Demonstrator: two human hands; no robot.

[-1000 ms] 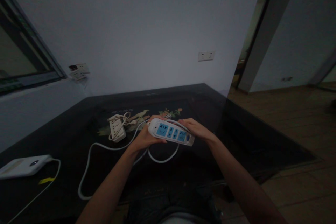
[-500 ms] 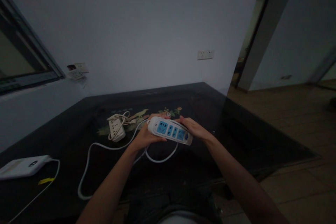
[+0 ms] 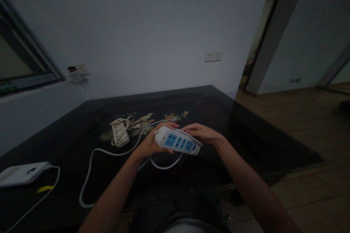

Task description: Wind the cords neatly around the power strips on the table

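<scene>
A white power strip (image 3: 177, 142) with blue socket panels is held over the dark table, tilted with its sockets facing me. My left hand (image 3: 150, 144) wraps round its left end, thumb on the near side and fingers on the far side. At the far right edge, my right hand (image 3: 202, 133) is closed on the strip's white cord (image 3: 164, 168), which runs along that edge. The cord loops below the strip and trails left over the table. Its plug (image 3: 174, 119) lies beyond my left hand.
A second power strip (image 3: 120, 133), with its cord bundled over it, lies on the black table (image 3: 218, 174) to the left. A white device (image 3: 24, 173) with a cable and yellow tag sits at the far left. Wall sockets (image 3: 213, 56) are behind.
The power strip has dropped slightly toward me and turned a little. My right hand has shifted from the strip's right end to the cord along its far edge.
</scene>
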